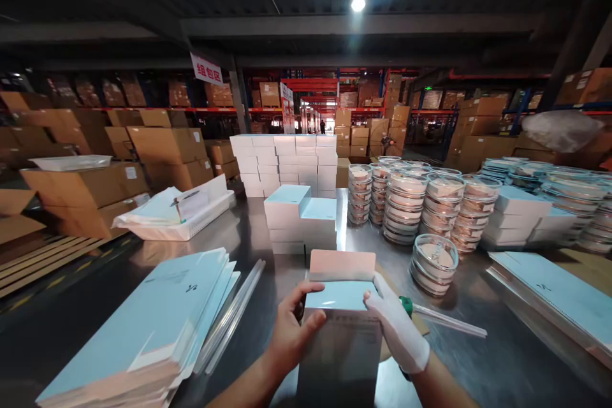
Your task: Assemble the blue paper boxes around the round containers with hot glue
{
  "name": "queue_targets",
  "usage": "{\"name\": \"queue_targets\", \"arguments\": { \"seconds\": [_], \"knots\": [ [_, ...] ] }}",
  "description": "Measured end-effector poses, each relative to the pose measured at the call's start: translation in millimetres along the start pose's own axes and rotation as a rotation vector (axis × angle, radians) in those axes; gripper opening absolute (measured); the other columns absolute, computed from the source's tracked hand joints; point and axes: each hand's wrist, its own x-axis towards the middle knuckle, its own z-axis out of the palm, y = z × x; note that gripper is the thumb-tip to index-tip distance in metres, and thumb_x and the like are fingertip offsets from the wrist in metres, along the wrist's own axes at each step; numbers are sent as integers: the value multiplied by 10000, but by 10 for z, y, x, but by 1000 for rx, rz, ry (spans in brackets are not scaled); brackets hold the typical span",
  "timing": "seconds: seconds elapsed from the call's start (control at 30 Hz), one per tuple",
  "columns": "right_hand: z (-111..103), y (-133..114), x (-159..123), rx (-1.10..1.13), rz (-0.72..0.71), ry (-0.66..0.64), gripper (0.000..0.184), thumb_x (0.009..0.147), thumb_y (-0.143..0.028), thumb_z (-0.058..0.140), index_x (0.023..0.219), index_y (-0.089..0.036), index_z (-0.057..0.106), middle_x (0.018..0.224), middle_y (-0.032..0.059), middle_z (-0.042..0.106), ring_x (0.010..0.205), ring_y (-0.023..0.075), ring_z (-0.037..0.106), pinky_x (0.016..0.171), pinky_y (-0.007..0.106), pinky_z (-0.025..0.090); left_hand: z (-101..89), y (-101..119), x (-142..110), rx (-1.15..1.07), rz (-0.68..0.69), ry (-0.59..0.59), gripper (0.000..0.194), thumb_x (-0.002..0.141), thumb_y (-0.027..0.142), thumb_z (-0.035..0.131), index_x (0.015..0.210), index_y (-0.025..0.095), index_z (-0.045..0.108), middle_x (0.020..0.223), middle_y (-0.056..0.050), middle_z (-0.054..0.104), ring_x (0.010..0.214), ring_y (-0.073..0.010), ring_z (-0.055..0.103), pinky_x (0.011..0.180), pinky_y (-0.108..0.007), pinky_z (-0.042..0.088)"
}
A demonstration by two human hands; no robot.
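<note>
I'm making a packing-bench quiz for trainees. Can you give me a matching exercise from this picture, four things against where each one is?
Things:
1. open box
2. stack of flat blue sheets
3. round tins
4. white tray

Places:
A. far left of the table
B. stacked in columns, right of middle
C. between the left hand and the gloved right hand
D. near left, fanned out

Pairs: 1-C, 2-D, 3-B, 4-A
</note>
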Motion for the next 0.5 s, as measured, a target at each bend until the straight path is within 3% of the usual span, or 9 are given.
{"name": "queue_targets", "arguments": {
  "seconds": [0.1,0.17,0.2,0.27,0.33,0.4,0.5],
  "knots": [
    [-31,10,-22,-19,-50,-136,710,858,-615,762,1374,-169,567,1370,178,640,1246,323,638,1091,457,524,-54,-92,-18,-32,76,29,451,771,533,876,1016,185,727,1334,-162,640,1214,-318,658,968,-356,539],
    [-121,131,-79,-127,-132,-140,749,771,-560,871,1360,-187,598,1477,191,567,1321,337,594,1125,458,506,-107,-133,-11,-113,120,49,457,766,461,909,1068,213,671,1273,-132,671,1224,-292,660,1015,-367,527],
    [-159,198,-116,-194,-178,-121,683,773,-521,885,1325,-207,634,1515,183,542,1355,336,573,1141,459,495,-135,-138,1,-148,150,45,503,768,437,917,1143,238,648,1181,-101,700,1177,-271,682,1009,-369,533],
    [-196,300,-189,-283,-284,-103,452,876,-459,817,1261,-252,700,1553,148,522,1415,317,529,1181,474,460,-189,-109,38,-119,224,-45,546,805,434,891,1269,271,654,1124,-83,715,1171,-262,681,1035,-399,528],
    [-178,329,-242,-303,-369,-140,298,983,-399,704,1263,-297,729,1552,121,533,1449,295,501,1201,495,437,-230,-38,87,-4,270,-189,453,857,508,826,1230,264,747,1173,-119,726,1251,-300,639,1093,-469,497],
    [-132,290,-259,-315,-407,-163,289,1017,-363,660,1295,-326,732,1537,116,550,1442,286,514,1188,492,458,-245,39,133,74,252,-274,391,881,588,765,1062,247,824,1175,-147,754,1274,-335,622,1119,-540,472],
    [-85,192,-223,-320,-433,-169,275,1028,-354,650,1287,-351,744,1491,104,592,1389,265,569,1152,432,505,-229,97,171,71,247,-259,362,887,592,754,1010,262,837,1087,-136,795,1197,-333,672,1077,-556,505]
  ]
}}
